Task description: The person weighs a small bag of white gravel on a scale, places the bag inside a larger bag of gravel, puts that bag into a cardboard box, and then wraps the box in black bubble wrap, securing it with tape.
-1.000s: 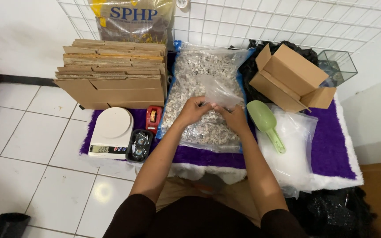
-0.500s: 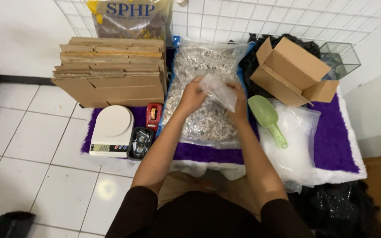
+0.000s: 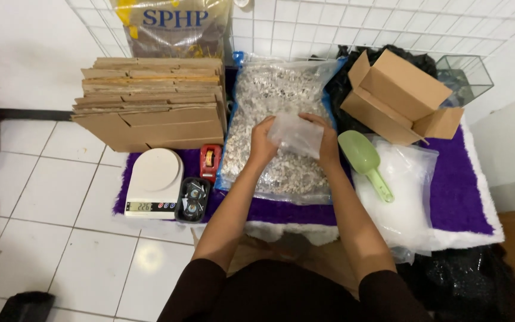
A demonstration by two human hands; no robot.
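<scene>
Holding small clear bag (image 3: 296, 134) over big granule-filled bag (image 3: 278, 119), both hands (image 3: 261, 143) (image 3: 328, 143).

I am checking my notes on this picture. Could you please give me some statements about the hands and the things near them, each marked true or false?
1. Both hands hold a small clear bag. True: the left hand and the right hand grip its two sides.
2. The green scoop is in the right hand. False: it lies on a pile of clear bags, beside that hand.
3. The scale stands left of the big bag of pale pieces. True.
4. The open box stands on the scale. False: it is at the far right, behind the scoop.
5. The flat cardboard is stacked behind the scale. True.
</scene>
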